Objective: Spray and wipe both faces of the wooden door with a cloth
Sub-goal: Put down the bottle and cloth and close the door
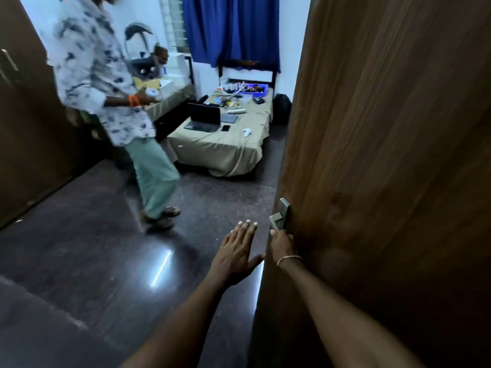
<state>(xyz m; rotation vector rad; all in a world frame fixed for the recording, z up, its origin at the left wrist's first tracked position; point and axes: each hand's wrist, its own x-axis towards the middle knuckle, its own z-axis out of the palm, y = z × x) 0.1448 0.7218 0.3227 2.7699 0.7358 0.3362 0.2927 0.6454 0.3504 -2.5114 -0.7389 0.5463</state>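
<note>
Judging progress as barely begun: I see my right hand [282, 241] closed round the handle [279, 217] at the wooden door [385, 155] edge, left hand [235, 251] empty, fingers together, no cloth or spray visible.

There is one view only, from a wide-angle camera on the person's head. It looks forward and down along both forearms into a room. The door [385, 155] stands very near and fills the right side; the floor [79, 248] spreads across the lower left; the bed [220, 144] and curtain [231, 30] lie farther off, at top centre.
</note>
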